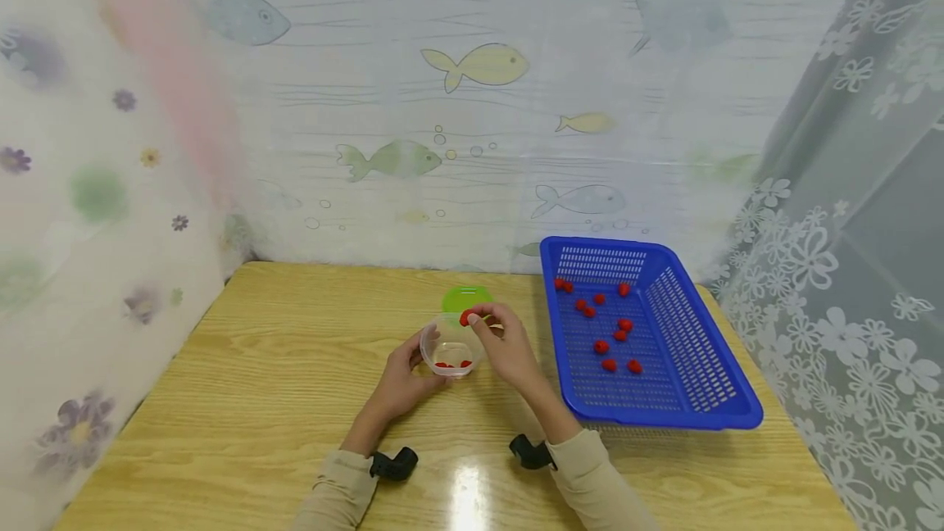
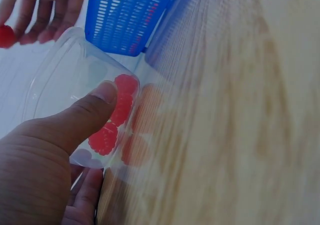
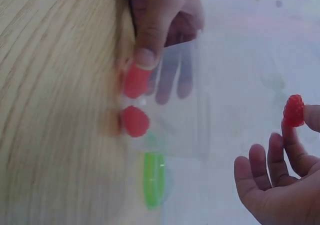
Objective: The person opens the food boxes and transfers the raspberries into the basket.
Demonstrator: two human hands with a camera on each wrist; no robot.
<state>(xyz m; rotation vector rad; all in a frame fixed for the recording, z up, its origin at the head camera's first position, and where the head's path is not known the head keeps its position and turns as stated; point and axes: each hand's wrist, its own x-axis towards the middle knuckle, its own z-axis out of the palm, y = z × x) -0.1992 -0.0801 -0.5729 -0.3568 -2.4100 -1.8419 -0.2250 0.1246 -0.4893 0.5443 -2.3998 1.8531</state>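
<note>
My left hand [image 1: 402, 382] grips a clear plastic tub [image 1: 451, 348] standing on the table, thumb on the near side and fingers around the far side. Several red raspberries [image 2: 119, 105] lie at the bottom of the tub. My right hand [image 1: 509, 348] pinches one raspberry [image 3: 294, 110] between thumb and index finger, up at the tub's rim on its right side. In the right wrist view its other fingers are spread and loosely bent. A green lid [image 1: 465, 298] lies on the table just behind the tub.
On the right stands a blue plastic basket [image 1: 656, 416] with slotted walls, several raspberries [image 1: 624, 324] scattered over its floor. The wooden table [image 1: 295, 367] reaches back to a fish-patterned curtain [image 1: 472, 187]. A lace-flowered curtain [image 1: 870, 351] hangs along the right side.
</note>
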